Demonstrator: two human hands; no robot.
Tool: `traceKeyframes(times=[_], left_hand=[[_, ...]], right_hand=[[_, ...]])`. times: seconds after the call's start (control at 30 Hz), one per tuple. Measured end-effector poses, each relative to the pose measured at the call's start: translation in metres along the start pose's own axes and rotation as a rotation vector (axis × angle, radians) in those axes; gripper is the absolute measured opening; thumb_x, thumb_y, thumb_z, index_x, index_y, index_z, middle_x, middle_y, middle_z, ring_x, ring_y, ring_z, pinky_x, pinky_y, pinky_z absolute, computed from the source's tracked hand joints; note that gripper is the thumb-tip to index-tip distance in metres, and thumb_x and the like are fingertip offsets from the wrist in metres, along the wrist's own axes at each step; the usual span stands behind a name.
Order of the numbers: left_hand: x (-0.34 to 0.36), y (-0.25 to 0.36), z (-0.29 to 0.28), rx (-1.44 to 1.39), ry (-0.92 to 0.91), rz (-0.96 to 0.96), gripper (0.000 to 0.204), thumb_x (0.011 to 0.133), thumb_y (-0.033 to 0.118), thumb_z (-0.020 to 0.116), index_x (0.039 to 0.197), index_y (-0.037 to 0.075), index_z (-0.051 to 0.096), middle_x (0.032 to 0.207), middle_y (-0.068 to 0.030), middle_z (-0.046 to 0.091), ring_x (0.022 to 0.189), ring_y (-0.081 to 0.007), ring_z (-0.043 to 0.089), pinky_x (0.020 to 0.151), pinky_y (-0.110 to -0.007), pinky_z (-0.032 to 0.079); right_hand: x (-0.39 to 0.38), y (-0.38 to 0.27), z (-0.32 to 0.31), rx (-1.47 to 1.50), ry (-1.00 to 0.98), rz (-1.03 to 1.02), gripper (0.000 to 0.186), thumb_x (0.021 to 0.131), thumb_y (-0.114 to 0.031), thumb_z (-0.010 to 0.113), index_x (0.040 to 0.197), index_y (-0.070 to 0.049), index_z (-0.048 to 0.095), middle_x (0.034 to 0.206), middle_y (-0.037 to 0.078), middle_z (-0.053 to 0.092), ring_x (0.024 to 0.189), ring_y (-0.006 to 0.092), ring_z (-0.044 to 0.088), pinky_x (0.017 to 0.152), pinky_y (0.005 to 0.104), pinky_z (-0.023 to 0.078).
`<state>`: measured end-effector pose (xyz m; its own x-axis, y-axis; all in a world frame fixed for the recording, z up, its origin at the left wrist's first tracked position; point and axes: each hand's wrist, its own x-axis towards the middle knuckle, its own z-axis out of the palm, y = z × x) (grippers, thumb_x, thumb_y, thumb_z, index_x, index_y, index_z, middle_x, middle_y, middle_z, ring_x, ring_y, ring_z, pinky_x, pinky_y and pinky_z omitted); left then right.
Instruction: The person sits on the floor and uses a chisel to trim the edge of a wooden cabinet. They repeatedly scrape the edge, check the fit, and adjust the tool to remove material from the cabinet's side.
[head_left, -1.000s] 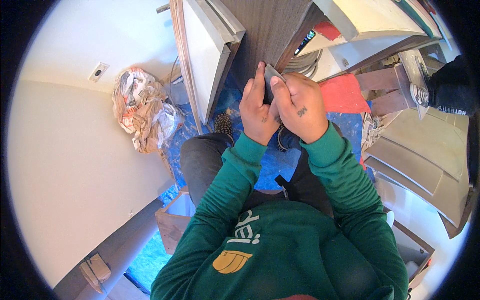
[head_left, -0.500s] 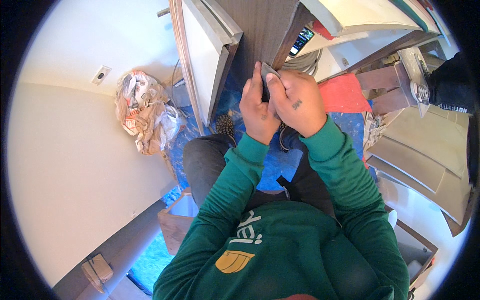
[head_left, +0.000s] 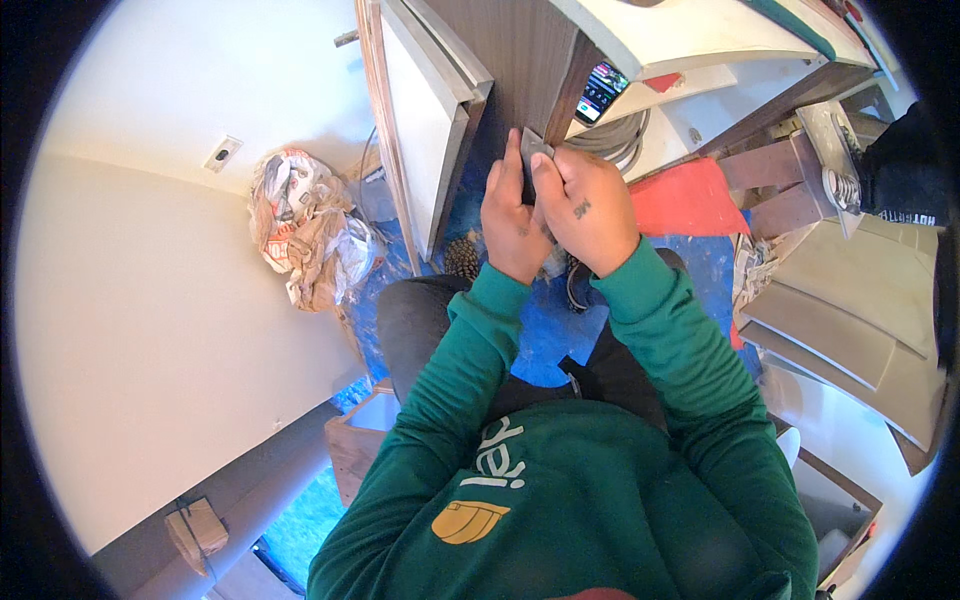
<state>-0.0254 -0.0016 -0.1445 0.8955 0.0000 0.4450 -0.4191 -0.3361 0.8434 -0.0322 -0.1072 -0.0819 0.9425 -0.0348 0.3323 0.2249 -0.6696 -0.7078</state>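
Your dark grey flat piece (head_left: 531,170) is between your two hands, in front of the brown wood-grain panel (head_left: 505,55). Its long axis runs near to far, and its slanted end points away from you, toward that panel; you cannot tell here whether it touches. Your right hand (head_left: 592,205) has its grip closed on the piece, thumb laid on its face. Your left hand (head_left: 513,220) lies along its left side, fingers nearly straight; how tightly that grip closes cannot be told. Farther right are a phone (head_left: 603,92) with a lit screen, a coiled grey hose (head_left: 628,140) and a red sheet (head_left: 690,205). On the left, a white panel (head_left: 415,125) stands near crumpled paper (head_left: 312,240). Blue covering (head_left: 545,347) lies beneath you.
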Motion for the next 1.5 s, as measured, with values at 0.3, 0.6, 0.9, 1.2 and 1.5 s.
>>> traceKeyframes(times=[0.3, 0.6, 0.9, 1.2, 1.5], left_hand=[[0.002, -0.015, 0.002, 0.040, 0.000, 0.112, 0.068, 0.090, 0.019, 0.068, 0.147, -0.007, 0.042, 0.109, -0.0197, 0.064, 0.100, -0.0340, 0.064, 0.087, -0.038, 0.051], [-0.001, -0.015, 0.010, -0.105, 0.028, 0.088, 0.071, 0.091, 0.022, 0.068, 0.149, -0.007, 0.038, 0.109, -0.0202, 0.063, 0.099, -0.0343, 0.064, 0.086, -0.038, 0.051], [0.001, -0.011, 0.008, -0.018, 0.041, 0.146, 0.070, 0.090, 0.019, 0.068, 0.149, -0.007, 0.039, 0.107, -0.0207, 0.063, 0.097, -0.0346, 0.065, 0.085, -0.038, 0.052], [-0.005, -0.007, -0.001, 0.050, -0.028, 0.102, 0.066, 0.093, 0.025, 0.065, 0.146, -0.009, 0.043, 0.101, -0.0210, 0.063, 0.092, -0.0360, 0.064, 0.081, -0.040, 0.052], [0.000, -0.009, 0.001, 0.016, 0.006, 0.144, 0.064, 0.092, 0.021, 0.067, 0.145, -0.008, 0.045, 0.104, -0.0199, 0.065, 0.094, -0.0328, 0.065, 0.085, -0.038, 0.052]], right_hand=[[0.000, 0.006, 0.001, -0.010, 0.015, -0.033, 0.036, 0.097, -0.028, 0.055, 0.073, -0.001, 0.058, 0.071, 0.023, 0.062, 0.069, 0.0450, 0.062, 0.064, 0.0547, 0.048], [0.006, 0.001, -0.001, -0.044, 0.021, -0.096, 0.033, 0.097, -0.021, 0.056, 0.072, 0.001, 0.057, 0.068, 0.023, 0.059, 0.067, 0.0440, 0.060, 0.062, 0.0524, 0.046], [0.007, -0.001, 0.006, -0.072, 0.080, -0.062, 0.037, 0.096, -0.023, 0.057, 0.069, 0.001, 0.058, 0.067, 0.025, 0.060, 0.067, 0.0446, 0.061, 0.062, 0.0523, 0.047], [-0.009, 0.004, 0.007, 0.003, 0.085, -0.002, 0.037, 0.095, -0.028, 0.056, 0.072, 0.000, 0.062, 0.071, 0.025, 0.064, 0.068, 0.0452, 0.064, 0.064, 0.0541, 0.050], [-0.004, 0.000, 0.000, 0.001, 0.096, -0.050, 0.035, 0.094, -0.026, 0.056, 0.071, 0.000, 0.061, 0.072, 0.024, 0.063, 0.068, 0.0448, 0.063, 0.065, 0.0545, 0.050]])
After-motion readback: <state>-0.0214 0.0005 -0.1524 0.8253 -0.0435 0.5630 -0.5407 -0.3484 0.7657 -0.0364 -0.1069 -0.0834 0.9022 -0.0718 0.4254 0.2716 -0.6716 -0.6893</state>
